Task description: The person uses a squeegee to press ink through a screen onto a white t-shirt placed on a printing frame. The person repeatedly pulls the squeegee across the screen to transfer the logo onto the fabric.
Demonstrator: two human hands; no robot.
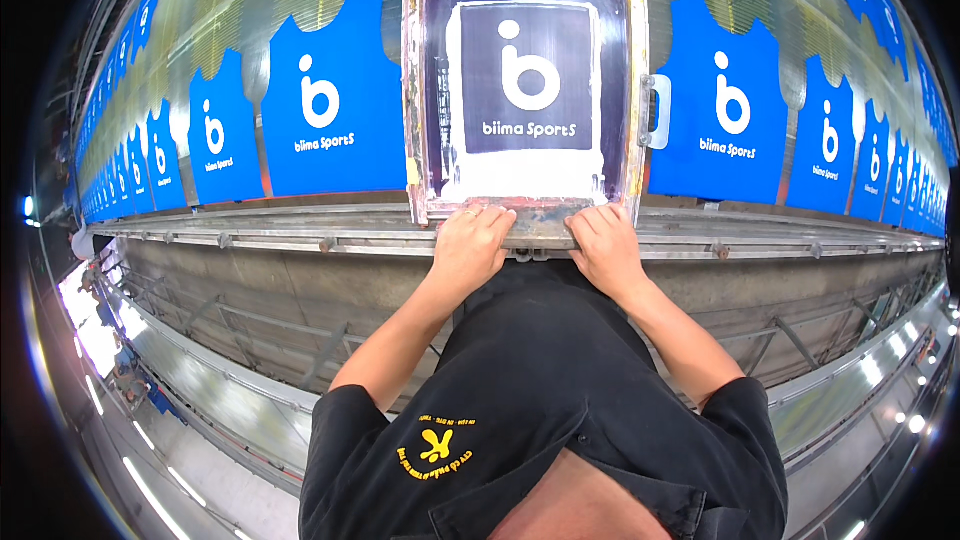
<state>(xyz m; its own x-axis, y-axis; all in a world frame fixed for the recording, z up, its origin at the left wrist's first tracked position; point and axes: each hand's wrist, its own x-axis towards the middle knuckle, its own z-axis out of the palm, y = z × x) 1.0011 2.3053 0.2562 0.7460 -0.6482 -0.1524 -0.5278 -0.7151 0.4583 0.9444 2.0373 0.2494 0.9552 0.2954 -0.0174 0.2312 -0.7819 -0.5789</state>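
A screen-printing frame [415,90] with worn, paint-spotted edges lies on the long printing table, its dark mesh showing a pale logo and lettering, with white ink around them and pooled along the near side. My left hand [470,245] grips the left part of the frame's front bar, fingers curled over it. My right hand [605,245] grips the right part likewise, near the corner. A metal bracket [658,110] sticks out from the frame's right side.
Blue sleeveless garment pieces with white prints [325,155] lie in rows on both sides and beyond. A metal rail [750,245] runs along the table's front edge. Behind me are a walkway and another long metal bench [250,375].
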